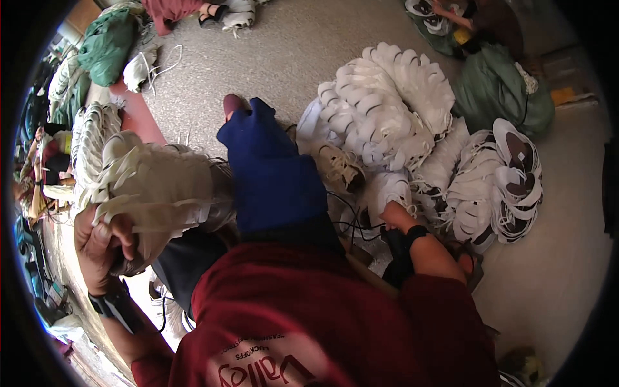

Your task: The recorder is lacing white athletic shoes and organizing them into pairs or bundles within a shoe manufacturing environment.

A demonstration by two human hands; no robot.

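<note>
At the left, my left hand (106,242) has its fingers curled around the near end of a bundle of white shoe uppers (171,184), nested together with laces dangling. The bundle lies across my left leg. My right hand (398,216) is closed at the edge of a white shoe upper (385,191) low in the pile on my right; its fingertips are partly hidden. Just beyond it stand curved stacks of nested white uppers (380,109). More rows of uppers (480,180) with dark insides lie to the right. Blue cloth (274,171) covers my lap.
A green sack (503,90) sits at the far right, near another person's arm (454,16). Another green sack (108,48) and a white laced bundle (140,68) are at the far left. A sandalled foot (211,13) shows at the top.
</note>
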